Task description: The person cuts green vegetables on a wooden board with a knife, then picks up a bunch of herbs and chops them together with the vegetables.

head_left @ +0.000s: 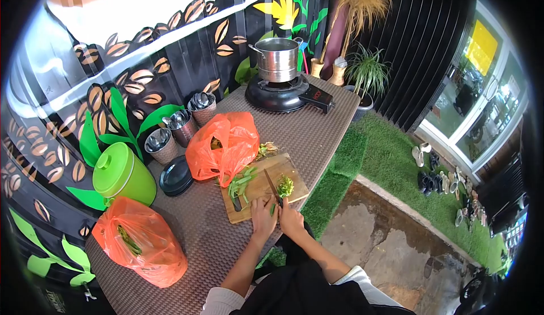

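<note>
My right hand (291, 218) is closed round the handle of a knife (271, 182), whose blade points away from me over the wooden cutting board (259, 187). Close beside it, my left hand (264, 217) is curled at the board's near edge, with a bit of green stalk (272, 209) showing at its fingers. A small heap of chopped greens (285, 187) lies right of the blade. Longer cut green stalks (241, 183) rest on the board's left part. Behind the board, an orange plastic bag (224, 145) stands with more stalks (266, 150) beside it.
A steel pot (277, 60) sits on a black portable stove (277, 95) at the table's far end. Cutlery holders (162, 146), dark stacked plates (176, 176), a green lidded container (124, 174) and another orange bag (140, 242) line the left side. Shoes (430, 182) lie on the grass mat.
</note>
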The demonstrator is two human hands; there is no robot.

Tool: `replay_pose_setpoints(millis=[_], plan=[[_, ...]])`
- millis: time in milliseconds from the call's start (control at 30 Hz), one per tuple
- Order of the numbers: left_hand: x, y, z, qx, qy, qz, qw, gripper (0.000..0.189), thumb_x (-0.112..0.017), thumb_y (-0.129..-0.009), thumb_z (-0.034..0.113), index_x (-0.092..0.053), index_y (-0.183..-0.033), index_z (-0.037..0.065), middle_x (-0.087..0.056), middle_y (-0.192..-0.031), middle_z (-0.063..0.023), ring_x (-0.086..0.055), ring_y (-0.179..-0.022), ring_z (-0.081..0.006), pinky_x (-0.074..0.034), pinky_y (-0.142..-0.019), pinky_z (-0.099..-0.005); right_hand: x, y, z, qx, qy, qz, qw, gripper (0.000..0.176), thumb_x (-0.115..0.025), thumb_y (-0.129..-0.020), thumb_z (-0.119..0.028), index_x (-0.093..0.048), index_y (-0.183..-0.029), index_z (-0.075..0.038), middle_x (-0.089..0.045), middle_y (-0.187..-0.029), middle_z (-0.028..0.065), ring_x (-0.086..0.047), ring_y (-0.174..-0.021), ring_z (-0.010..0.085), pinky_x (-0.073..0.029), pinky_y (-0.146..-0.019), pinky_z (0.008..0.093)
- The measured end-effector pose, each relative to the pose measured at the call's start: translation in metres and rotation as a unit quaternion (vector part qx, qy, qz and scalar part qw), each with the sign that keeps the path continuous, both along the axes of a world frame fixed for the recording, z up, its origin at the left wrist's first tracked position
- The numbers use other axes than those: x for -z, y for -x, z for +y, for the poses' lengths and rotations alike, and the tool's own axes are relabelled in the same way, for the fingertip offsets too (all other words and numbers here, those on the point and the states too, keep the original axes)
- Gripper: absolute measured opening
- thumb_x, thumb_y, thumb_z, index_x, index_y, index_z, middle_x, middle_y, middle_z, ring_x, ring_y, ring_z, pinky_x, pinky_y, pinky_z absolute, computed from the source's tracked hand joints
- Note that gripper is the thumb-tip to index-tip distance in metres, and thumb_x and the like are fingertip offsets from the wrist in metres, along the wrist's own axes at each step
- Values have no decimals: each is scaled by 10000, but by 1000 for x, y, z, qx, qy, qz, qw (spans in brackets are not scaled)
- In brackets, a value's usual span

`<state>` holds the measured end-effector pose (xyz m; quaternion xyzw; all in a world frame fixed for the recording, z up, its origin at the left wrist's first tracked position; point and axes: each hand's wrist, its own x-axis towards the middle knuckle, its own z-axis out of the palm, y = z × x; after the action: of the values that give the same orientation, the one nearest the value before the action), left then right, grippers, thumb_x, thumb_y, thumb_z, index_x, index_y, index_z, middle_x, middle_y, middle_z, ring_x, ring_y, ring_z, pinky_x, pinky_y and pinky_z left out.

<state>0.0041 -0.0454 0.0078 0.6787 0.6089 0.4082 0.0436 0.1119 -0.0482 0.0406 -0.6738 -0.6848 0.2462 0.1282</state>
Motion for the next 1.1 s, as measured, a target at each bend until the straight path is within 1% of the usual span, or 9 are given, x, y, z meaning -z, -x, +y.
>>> replay_pose_setpoints(millis=[67, 267, 333, 433, 667, 733, 800, 867, 1100], plan=[[1, 0, 0, -7, 2, 31, 1000, 256, -608, -810, 115, -682, -1033, 13, -561, -940, -121, -507, -916, -295, -438, -819, -390, 0, 0, 1, -2, -5, 3, 1000, 293, -455, -937, -272, -361, -1115, -58, -632, -770, 276, -633, -759, 457, -501, -686, 542], [18, 15, 16, 22, 18, -71, 997, 215, -615, -788, 108, -698, -969, 28, -600, -869, -103, -531, -880, -283, -416, -854, -404, 17, 1, 14, -32, -25, -27, 999, 281, -465, -900, -193, -386, -1078, 10, -638, -766, 263, -640, -764, 445, -512, -687, 524], [17, 18, 19, 24, 30, -74, 997, 161, -627, -777, 114, -707, -906, 60, -619, -850, -75, -542, -874, -266, -405, -854, -396, 13, 2, 18, -41, 7, -62, 997, 284, -504, -871, -158, -405, -1059, 31, -654, -850, 254, -661, -821, 400, -534, -707, 478], [14, 26, 21, 41, 12, -24, 999, 126, -638, -773, 124, -706, -872, 89, -626, -862, -51, -547, -895, -248, -405, -829, -375, 13, 1, 18, -40, -14, -48, 998, 259, -470, -892, -173, -391, -1041, 24, -643, -817, 260, -649, -772, 429, -529, -704, 497], [14, 30, 20, 47, 10, -23, 999, 134, -643, -777, 160, -709, -883, 110, -636, -865, -37, -547, -904, -240, -403, -819, -363, 12, 8, 21, -10, 6, -26, 1000, 237, -456, -922, -192, -386, -1025, 10, -633, -829, 278, -644, -801, 433, -524, -700, 508], [19, 29, 23, 33, 9, -22, 999, 141, -636, -785, 180, -710, -886, 117, -638, -874, -32, -545, -895, -241, -405, -822, -362, 14, 5, 39, -54, 10, -27, 998, 308, -575, -822, -106, -389, -1037, 14, -636, -861, 285, -650, -849, 421, -532, -716, 500], [17, 29, 22, 35, 15, -28, 999, 141, -634, -788, 187, -710, -884, 118, -639, -873, -31, -545, -893, -241, -406, -823, -360, 15, -1, 46, -44, 13, 4, 999, 312, -569, -824, -101, -389, -1047, 21, -636, -855, 285, -645, -852, 428, -526, -728, 506], [13, 28, 21, 39, 21, -36, 998, 142, -632, -791, 193, -710, -883, 119, -639, -872, -30, -544, -890, -240, -407, -825, -359, 16, -8, 47, -81, 2, 1, 997, 253, -445, -934, -204, -398, -1030, 26, -617, -862, 308, -624, -794, 475, -500, -701, 548], [11, 26, 22, 17, 0, -13, 1000, 125, -635, -793, 209, -704, -852, 123, -632, -850, -25, -546, -867, -237, -409, -800, -363, 3, 18, 14, 1, 27, 23, 999, 274, -445, -915, -170, -367, -1079, 35, -596, -926, 345, -626, -818, 476, -512, -686, 534]])
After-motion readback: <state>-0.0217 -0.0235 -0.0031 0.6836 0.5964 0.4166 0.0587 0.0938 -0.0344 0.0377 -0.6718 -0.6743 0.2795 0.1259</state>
